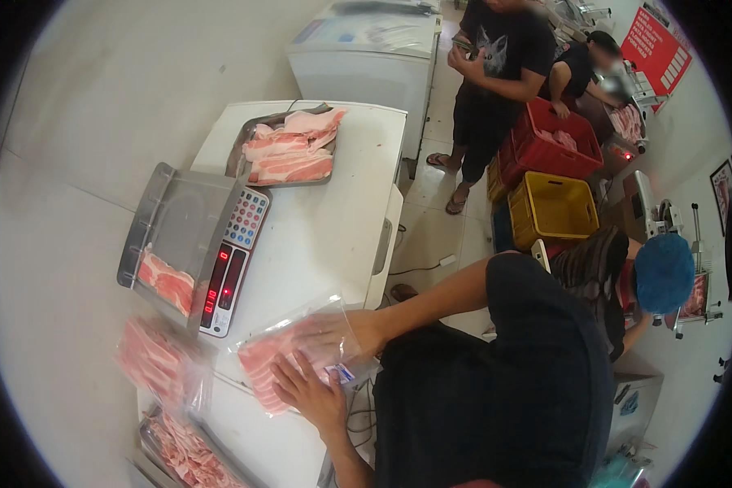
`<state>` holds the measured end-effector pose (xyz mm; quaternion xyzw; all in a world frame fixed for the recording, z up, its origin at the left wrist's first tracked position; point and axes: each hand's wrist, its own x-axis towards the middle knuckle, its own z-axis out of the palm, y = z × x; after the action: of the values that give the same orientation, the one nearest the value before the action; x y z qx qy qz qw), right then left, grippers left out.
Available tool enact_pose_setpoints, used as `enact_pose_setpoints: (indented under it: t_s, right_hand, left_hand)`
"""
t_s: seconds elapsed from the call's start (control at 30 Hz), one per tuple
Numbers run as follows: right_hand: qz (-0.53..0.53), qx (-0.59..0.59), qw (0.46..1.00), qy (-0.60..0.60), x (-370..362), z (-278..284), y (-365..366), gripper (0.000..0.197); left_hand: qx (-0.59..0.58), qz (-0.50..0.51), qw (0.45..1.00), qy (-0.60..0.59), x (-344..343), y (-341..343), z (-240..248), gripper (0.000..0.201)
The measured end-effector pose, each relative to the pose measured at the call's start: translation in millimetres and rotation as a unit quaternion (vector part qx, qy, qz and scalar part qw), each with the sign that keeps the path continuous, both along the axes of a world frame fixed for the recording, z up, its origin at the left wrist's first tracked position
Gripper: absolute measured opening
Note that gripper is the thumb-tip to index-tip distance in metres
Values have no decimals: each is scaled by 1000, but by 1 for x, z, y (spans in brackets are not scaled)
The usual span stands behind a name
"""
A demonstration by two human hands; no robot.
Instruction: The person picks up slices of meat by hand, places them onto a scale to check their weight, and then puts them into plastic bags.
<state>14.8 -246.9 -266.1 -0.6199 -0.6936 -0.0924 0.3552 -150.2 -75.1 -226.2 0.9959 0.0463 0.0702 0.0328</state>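
Observation:
A clear plastic bag (260, 366) of pink sliced meat lies on the white tabletop in front of me. My right hand (342, 332) reaches into its mouth, with the fingers flat over the slices and seen through the film. On the outside of the bag rests my left hand (311, 392), fingers spread, beside a small blue-and-white label (339, 373). Neither hand is closed. Beyond the bag stands a digital scale (234, 268) with lit red digits. A grey tray (183, 203) on it holds a few slices of fatty meat (167, 281).
Another filled bag (159, 366) lies beside the scale. Metal trays of meat stand at the far end (293, 146) and lower left (191, 455). A chest freezer (362, 73), red crate (557, 138) and yellow crate (553, 207) stand beyond. Several people are nearby, some at slicing machines.

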Motion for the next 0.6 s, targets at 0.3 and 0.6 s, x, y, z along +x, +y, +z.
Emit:
enact_pose_setpoints:
  t_s: [0.3,0.6]
  right_hand:
    - [-39,-83,994,51,1,8,-25,67]
    - [-214,-410,881,103,8,73,-65,48]
  left_hand:
    - [4,-5,1000,-5,1,-3,0,81]
    - [30,-73,997,17,12,-30,5,97]
